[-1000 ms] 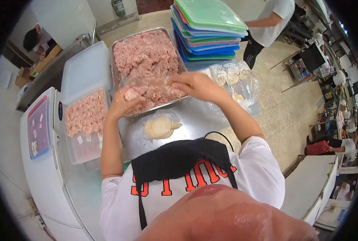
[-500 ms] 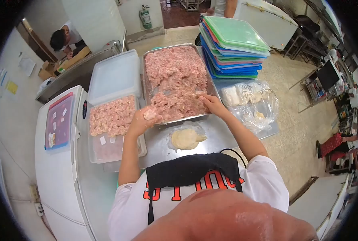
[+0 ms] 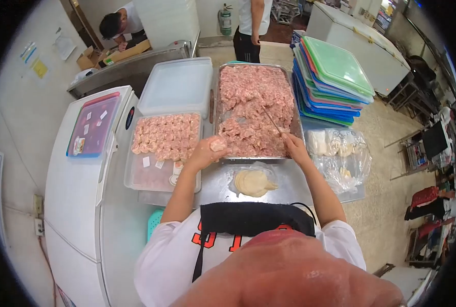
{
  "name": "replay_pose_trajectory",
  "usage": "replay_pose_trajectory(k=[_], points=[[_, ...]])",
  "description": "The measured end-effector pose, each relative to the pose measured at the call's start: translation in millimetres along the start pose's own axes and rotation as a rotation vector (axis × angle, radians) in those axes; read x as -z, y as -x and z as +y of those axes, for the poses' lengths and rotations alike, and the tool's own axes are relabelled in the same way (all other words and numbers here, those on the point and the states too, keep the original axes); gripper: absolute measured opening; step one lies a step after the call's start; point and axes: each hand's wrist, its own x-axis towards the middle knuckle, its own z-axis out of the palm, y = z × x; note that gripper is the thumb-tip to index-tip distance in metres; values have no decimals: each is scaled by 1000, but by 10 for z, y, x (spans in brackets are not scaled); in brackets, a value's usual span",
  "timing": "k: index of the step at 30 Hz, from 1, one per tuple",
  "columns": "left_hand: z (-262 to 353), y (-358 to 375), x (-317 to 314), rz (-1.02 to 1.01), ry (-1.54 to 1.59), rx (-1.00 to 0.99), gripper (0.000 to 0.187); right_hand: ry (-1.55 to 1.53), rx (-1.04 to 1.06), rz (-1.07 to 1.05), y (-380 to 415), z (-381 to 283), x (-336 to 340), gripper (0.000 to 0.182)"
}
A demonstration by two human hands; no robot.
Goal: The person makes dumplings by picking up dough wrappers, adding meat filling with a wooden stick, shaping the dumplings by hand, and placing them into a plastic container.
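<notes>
Left hand (image 3: 206,151) cupped around a filled wrapper (image 3: 218,144), right hand (image 3: 294,147) gripping a thin stick (image 3: 272,121) over the meat tray (image 3: 223,77): hands apart; risk, filling spilling from the unsealed wrapper.

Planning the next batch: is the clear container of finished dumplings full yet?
Not full. Dumplings fill only the far part of the clear container; its near part shows bare bottom with a few paper slips.
</notes>
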Motion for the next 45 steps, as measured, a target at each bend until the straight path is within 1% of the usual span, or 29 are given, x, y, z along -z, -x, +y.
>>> replay_pose_trajectory(k=[4, 7, 9, 10, 12, 13, 15, 18, 21, 25, 26, 29, 31, 33, 37, 39, 40, 41, 42, 44, 45], points=[[44, 16, 5, -11, -45, 23, 57, -112, 2, -38, 46, -65, 23, 35], [58, 50, 5, -26, -18, 22, 54, -110, 26, -42, 71, -57, -2, 34], [104, 64, -2, -54, 12, -25, 49, -120, 94, -11, 71, -7, -11, 35], [127, 73, -6, -53, 9, -26, 49, -122, 96, -11, 74, 10, -25, 35], [163, 90, -16, -87, 55, -41, 45, -94, 117, 76, 83, 10, -38, 35], [130, 86, -30, -84, 59, -41, 45, -91, 117, 73, 90, -2, -49, 35], [70, 67, -74, -104, 75, -59, 42, -203, 136, 91, 101, -23, -68, 35], [115, 144, -96, -88, 88, -85, 41, -168, 106, 98, 80, -41, -57, 36], [247, 283, -27, -82, 28, -9, 40, -237, 65, 41, 120, -140, -38, 35], [90, 370, -13, -34, 76, -14, 40, -206, 3, 5, 80, -132, -14, 37], [27, 380, -15, 5, 83, -18, 39, -206, -2, 2, 74, -127, -6, 37], [16, 482, 24, 63, 95, -28, 37, -195, -20, 8, 59, -118, 4, 37], [70, 560, 72, 85, 97, -38, 36, -148, 41, 5, 28, -86, -3, 37], [102, 630, 105, 112, 116, 27, 45, -180, 32, -3, 37, -80, 6, 36], [-53, 653, 199, 161, 99, 13, 42, -224, -12, -6, 49, -95, 20, 35], [-144, 638, 328, 354, -145, -315, 40, -232, -12, -7, 49, -100, 29, 36], [-87, 678, 402, 359, -140, -299, 40, -239, -9, -6, 43, -87, 29, 36], [-32, 727, 493, 335, 14, -175, 38, -166, 8, 15, 12, -32, 21, 37], [-26, 761, 587, 312, 169, -53, 36, -159, -3, -3, 10, -31, 26, 37], [-380, 775, 813, 467, 7, -36, 34, -256, -5, -40, 23, -64, 38, 37], [-485, 823, 922, 479, 16, -13, 34, -213, -15, -8, 15, -49, 35, 38]])
